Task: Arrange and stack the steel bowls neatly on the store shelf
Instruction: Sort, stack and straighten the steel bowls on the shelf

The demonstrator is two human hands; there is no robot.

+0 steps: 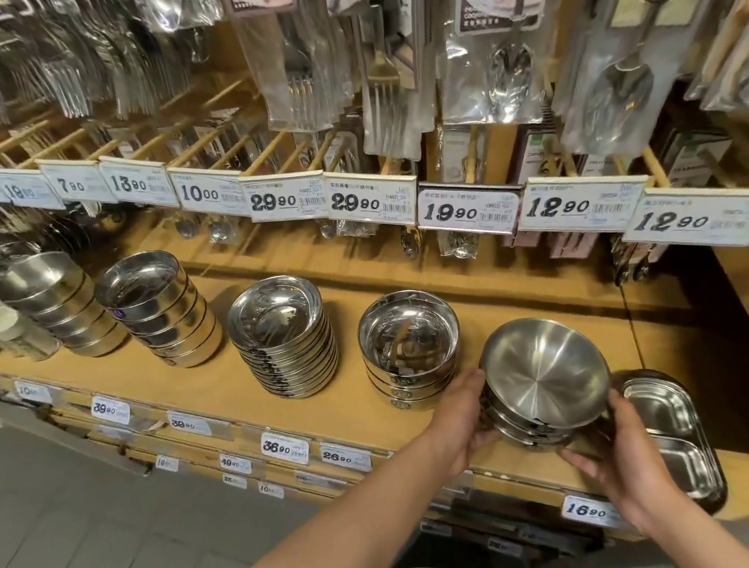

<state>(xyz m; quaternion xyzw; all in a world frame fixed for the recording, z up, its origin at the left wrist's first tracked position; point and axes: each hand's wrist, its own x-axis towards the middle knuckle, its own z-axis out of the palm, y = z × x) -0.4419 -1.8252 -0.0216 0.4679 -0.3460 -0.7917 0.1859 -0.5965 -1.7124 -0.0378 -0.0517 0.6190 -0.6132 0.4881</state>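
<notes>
wooden shelf (499, 315) | bowl stack (546, 380) mouth-up, tilted | left hand (466, 414), right hand (620, 456) fingers grasping its sides

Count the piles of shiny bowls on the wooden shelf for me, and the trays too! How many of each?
Piles of bowls standing alone: 4
Piles of bowls held in the two hands: 1, left hand, right hand
Divided trays: 1
Total: 6
More shiny things at the far left are too blurred to count.
</notes>
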